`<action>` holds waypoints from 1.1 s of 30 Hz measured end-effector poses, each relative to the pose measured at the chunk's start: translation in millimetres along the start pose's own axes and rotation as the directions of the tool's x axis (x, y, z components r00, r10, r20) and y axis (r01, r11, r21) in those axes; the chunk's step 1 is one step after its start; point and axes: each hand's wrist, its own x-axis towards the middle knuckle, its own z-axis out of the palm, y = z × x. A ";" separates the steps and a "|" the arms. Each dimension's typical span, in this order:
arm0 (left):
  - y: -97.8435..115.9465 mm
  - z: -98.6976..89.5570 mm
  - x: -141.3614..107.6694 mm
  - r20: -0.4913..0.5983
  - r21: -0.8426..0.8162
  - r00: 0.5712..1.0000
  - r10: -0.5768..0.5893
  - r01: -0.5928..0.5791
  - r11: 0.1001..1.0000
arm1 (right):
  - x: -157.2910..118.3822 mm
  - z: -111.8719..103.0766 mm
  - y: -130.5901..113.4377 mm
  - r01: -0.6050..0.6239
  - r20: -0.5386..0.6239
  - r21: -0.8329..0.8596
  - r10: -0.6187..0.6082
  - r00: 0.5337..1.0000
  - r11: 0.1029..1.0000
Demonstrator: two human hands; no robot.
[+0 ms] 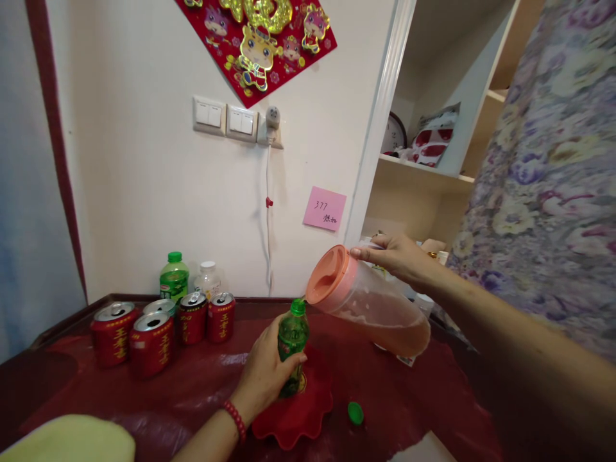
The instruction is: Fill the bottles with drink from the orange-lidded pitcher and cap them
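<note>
A small green bottle [292, 337] stands upright over a red scalloped plate [293, 427], with my left hand [267, 362] wrapped round it. Above and to its right, a clear pitcher [380, 314] with an orange lid is tilted, its spout close to the bottle's mouth. Brownish liquid lies along the pitcher's lower side. My right hand [392, 256] is closed round the pitcher's handle. A loose green cap [355, 414] rests on the table to the right of the plate.
Several red cans [153, 343] stand at the left, before a green-capped bottle [174, 279] and a white-capped bottle [208, 279]. A yellow-green object [72, 443] is at the lower left, pale card [423, 449] at the lower right. A white cord hangs behind.
</note>
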 end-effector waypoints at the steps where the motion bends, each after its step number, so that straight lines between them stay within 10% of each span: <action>1: -0.3 0.0 -0.1 -0.002 0.000 1.000 -0.004 0.004 1.000 | 0.0 0.8 1.5 0.004 -0.008 -0.001 -0.004 1.000 1.000; 17: 3.9 1.0 4.6 0.007 0.018 1.000 -0.014 0.014 1.000 | -32.2 24.9 51.3 0.003 -0.251 0.378 0.099 0.963 0.926; 33: 8.8 4.6 9.4 0.011 0.103 0.995 -0.095 0.093 0.990 | -69.9 88.3 157.3 0.042 -0.548 0.615 0.388 0.741 0.787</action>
